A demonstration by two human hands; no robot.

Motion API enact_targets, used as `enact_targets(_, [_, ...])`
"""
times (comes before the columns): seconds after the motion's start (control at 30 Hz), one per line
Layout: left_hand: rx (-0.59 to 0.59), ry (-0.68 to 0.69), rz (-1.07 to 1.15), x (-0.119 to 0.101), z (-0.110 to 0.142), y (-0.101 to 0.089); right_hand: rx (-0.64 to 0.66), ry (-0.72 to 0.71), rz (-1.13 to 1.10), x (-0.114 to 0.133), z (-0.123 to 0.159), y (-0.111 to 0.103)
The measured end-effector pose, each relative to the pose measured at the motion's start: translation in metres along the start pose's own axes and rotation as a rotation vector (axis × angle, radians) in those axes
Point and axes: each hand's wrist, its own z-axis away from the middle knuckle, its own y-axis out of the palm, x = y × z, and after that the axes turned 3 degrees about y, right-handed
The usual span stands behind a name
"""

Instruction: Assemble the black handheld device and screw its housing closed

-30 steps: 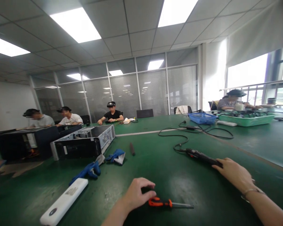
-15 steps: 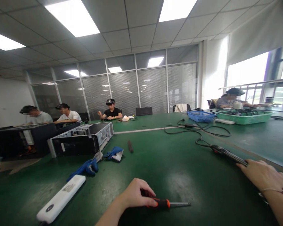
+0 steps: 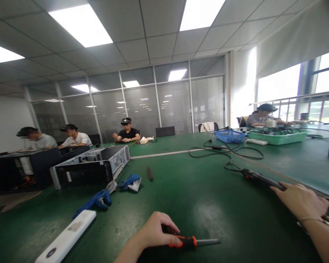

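Note:
My left hand (image 3: 160, 230) is closed around the handle of a red-and-black screwdriver (image 3: 190, 241). The screwdriver lies low over the green table, its metal shaft pointing right. At the right, my right hand (image 3: 301, 202) is closed over the near end of a long black corded tool (image 3: 259, 178) with a red button. My palm hides part of that tool, and its exact kind is unclear. Its cable runs away across the table. A bracelet circles my right wrist.
A white power bank-like block (image 3: 68, 235) lies at left, beside blue gloves (image 3: 94, 202). Behind them stands an open computer case (image 3: 84, 173). A brown stick (image 3: 149, 173) rests mid-table. Blue (image 3: 230, 136) and green baskets (image 3: 281, 137) sit at back right. Several people are seated around.
The view has shifted slightly, so the table things appear a little lower and further left. Both hands keep their grips, with little movement.

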Motion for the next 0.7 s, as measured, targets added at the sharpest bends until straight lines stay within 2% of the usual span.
enact_targets(0.23, [0.005,-0.002,-0.003,-0.001,0.000,0.000,0.021,-0.017,0.074,0.011,0.006,-0.012])
enact_targets(0.4, [0.004,-0.004,-0.006,0.001,0.000,0.000,0.029,0.063,0.122,0.014,0.005,-0.010])
enact_targets(0.7, [0.020,-0.005,-0.024,0.001,0.001,-0.001,-0.007,0.019,0.079,0.009,0.003,-0.004])
